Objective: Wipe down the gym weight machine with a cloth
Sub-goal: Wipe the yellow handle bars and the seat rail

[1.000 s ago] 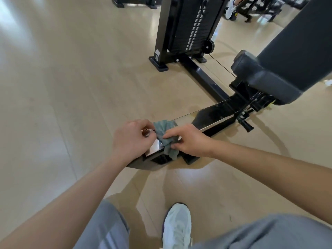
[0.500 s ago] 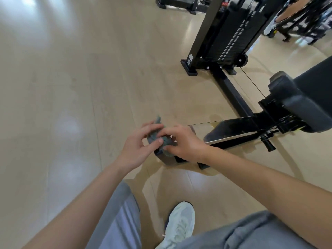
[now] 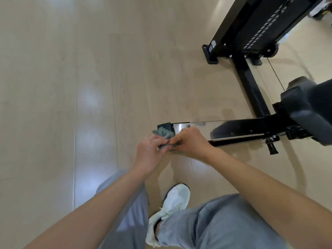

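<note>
A small grey-green cloth (image 3: 164, 134) is bunched between both hands, just above the near end of the weight machine's shiny rail (image 3: 233, 127). My left hand (image 3: 150, 154) pinches the cloth from the left. My right hand (image 3: 190, 141) pinches it from the right, fingers curled over the rail's end. Most of the cloth is hidden by the fingers. The rail runs right to a black padded seat (image 3: 310, 112). The weight stack (image 3: 265, 24) stands at the top right.
A black floor beam (image 3: 249, 83) joins the weight stack to the rail, with a thin cable beside it. A black adjustment knob (image 3: 272, 148) sticks out under the seat. My white shoe (image 3: 172, 203) and grey trouser legs are below. Pale wooden floor (image 3: 71, 87) spreads left.
The view has shifted so the machine now sits further right. Both hands lifted the cloth slightly off the rail end and gathered it into a tighter bunch between the fingertips.
</note>
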